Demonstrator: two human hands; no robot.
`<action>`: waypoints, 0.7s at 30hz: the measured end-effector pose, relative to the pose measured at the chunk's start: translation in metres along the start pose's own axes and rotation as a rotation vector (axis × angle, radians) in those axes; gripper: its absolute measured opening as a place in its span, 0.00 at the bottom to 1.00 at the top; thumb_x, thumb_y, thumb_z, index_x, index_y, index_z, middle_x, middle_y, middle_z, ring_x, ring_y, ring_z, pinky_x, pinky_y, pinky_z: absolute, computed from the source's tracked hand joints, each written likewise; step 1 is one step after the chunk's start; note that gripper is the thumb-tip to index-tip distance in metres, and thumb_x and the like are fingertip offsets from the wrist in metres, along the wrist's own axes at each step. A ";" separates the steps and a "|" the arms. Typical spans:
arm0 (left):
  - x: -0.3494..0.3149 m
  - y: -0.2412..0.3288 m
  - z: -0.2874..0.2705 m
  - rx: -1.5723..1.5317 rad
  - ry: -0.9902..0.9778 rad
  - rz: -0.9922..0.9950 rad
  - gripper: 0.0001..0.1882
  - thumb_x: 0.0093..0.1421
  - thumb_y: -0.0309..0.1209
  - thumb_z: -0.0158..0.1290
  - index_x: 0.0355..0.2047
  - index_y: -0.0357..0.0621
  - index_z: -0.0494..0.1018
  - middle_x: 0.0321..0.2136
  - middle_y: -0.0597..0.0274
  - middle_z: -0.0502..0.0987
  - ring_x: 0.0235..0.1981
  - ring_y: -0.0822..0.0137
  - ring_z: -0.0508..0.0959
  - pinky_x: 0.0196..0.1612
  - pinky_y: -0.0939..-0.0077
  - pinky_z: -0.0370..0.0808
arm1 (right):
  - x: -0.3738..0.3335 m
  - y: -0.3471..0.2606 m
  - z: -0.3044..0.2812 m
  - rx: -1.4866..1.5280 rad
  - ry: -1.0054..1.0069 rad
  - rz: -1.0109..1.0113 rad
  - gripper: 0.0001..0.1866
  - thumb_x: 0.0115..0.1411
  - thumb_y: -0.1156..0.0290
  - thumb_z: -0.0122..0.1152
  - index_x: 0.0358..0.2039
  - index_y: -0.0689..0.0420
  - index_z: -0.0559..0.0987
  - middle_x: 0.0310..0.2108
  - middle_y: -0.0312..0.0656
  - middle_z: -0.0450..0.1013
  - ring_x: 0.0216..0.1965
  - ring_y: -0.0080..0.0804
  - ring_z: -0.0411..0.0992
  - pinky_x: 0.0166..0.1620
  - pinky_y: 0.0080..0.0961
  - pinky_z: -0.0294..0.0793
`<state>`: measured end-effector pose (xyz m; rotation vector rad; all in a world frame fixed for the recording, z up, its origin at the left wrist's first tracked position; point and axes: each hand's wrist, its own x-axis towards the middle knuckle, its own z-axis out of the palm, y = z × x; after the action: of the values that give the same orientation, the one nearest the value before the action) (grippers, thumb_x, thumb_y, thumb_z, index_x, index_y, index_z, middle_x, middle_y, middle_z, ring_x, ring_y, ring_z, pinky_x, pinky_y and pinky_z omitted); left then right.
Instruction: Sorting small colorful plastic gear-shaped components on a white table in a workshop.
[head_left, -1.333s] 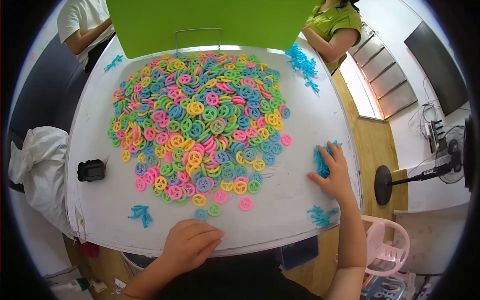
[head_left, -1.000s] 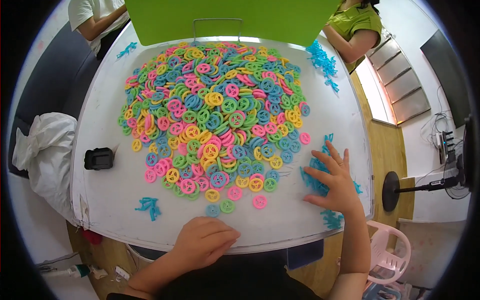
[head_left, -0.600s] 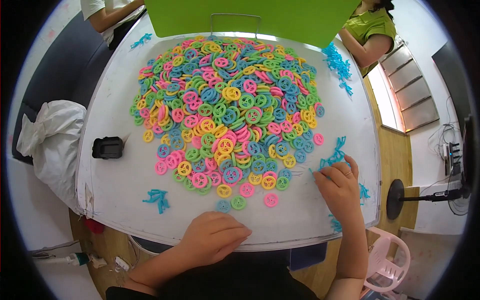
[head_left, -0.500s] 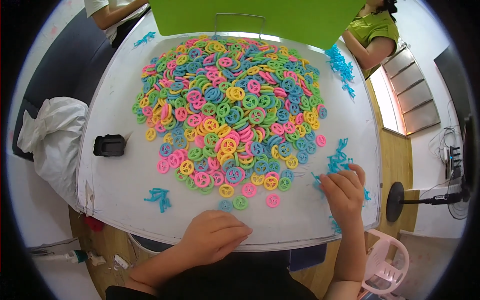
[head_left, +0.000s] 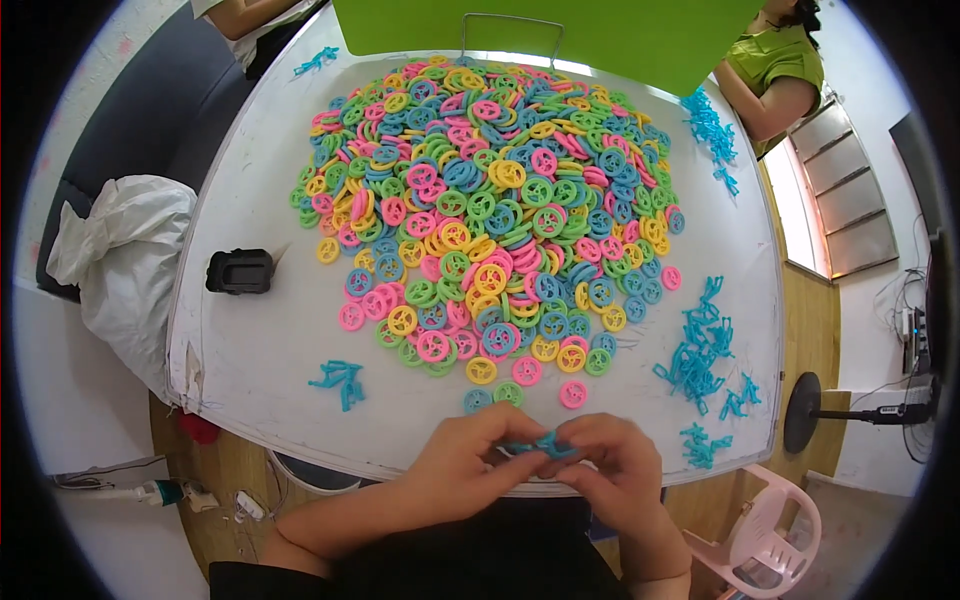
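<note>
At the table's near edge my left hand (head_left: 462, 462) and my right hand (head_left: 615, 468) meet, their fingertips pinched on a small teal forked plastic piece (head_left: 547, 446). Part of the piece is hidden by the fingers, and whether it is one part or two joined I cannot tell. Just beyond the hands lie a blue, a green and a pink toy wheel (head_left: 573, 394), flat on the table. Similar teal plastic pieces (head_left: 695, 360) are scattered to the right of my right hand, and a few more (head_left: 342, 380) lie left of my left hand.
A big heap of pink, yellow, green and blue toy wheels (head_left: 490, 215) covers the white table's (head_left: 240, 370) middle. A black tray (head_left: 240, 271) stands at left. A green board (head_left: 600, 35) rises at the far side, with one person at each end. A pink chair (head_left: 765, 530) stands at lower right.
My right hand has come from the teal pieces on the right to meet my left hand, which has moved right. A teal piece is now between them. The whole view has shifted slightly.
</note>
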<state>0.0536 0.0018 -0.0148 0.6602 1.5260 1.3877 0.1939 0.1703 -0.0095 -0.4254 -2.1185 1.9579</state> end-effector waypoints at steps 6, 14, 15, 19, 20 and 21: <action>-0.002 -0.002 -0.003 0.570 0.220 0.475 0.17 0.58 0.26 0.67 0.46 0.41 0.75 0.41 0.55 0.80 0.43 0.56 0.83 0.44 0.65 0.81 | 0.006 0.006 0.003 -0.373 -0.047 -0.234 0.11 0.54 0.81 0.71 0.39 0.58 0.83 0.37 0.43 0.81 0.38 0.40 0.81 0.40 0.30 0.80; -0.006 -0.005 -0.008 0.485 0.020 0.335 0.14 0.56 0.27 0.68 0.41 0.44 0.77 0.42 0.58 0.82 0.42 0.55 0.83 0.43 0.64 0.80 | 0.012 -0.003 -0.010 -0.347 -0.072 -0.109 0.11 0.55 0.84 0.67 0.39 0.59 0.83 0.35 0.42 0.80 0.34 0.34 0.79 0.37 0.29 0.78; -0.006 -0.004 -0.007 0.451 0.061 0.319 0.13 0.54 0.25 0.69 0.39 0.44 0.79 0.43 0.58 0.83 0.43 0.55 0.84 0.45 0.65 0.81 | 0.012 -0.002 -0.022 -0.350 0.007 0.009 0.13 0.56 0.85 0.64 0.42 0.60 0.83 0.36 0.42 0.80 0.34 0.31 0.79 0.37 0.28 0.78; -0.001 -0.008 -0.011 0.512 0.190 0.412 0.13 0.53 0.24 0.69 0.39 0.44 0.80 0.43 0.57 0.84 0.43 0.55 0.85 0.44 0.66 0.81 | 0.050 0.009 -0.051 -0.791 0.183 -0.188 0.18 0.59 0.84 0.63 0.50 0.64 0.80 0.39 0.46 0.76 0.35 0.37 0.77 0.39 0.28 0.76; -0.001 -0.008 -0.011 0.480 0.215 0.401 0.13 0.53 0.24 0.69 0.39 0.44 0.81 0.43 0.57 0.84 0.43 0.56 0.85 0.45 0.66 0.81 | 0.052 0.007 -0.050 -0.792 0.185 -0.187 0.18 0.59 0.84 0.63 0.50 0.64 0.80 0.39 0.46 0.76 0.35 0.37 0.77 0.39 0.28 0.76; -0.001 -0.007 -0.011 0.447 0.240 0.390 0.14 0.53 0.24 0.69 0.40 0.44 0.81 0.43 0.57 0.85 0.43 0.56 0.85 0.45 0.67 0.81 | 0.053 0.004 -0.046 -0.880 0.130 -0.187 0.18 0.58 0.82 0.65 0.50 0.63 0.80 0.40 0.47 0.75 0.38 0.41 0.77 0.40 0.30 0.76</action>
<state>0.0458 -0.0054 -0.0222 1.1465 2.0058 1.4558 0.1606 0.2322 -0.0114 -0.4458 -2.7027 0.7874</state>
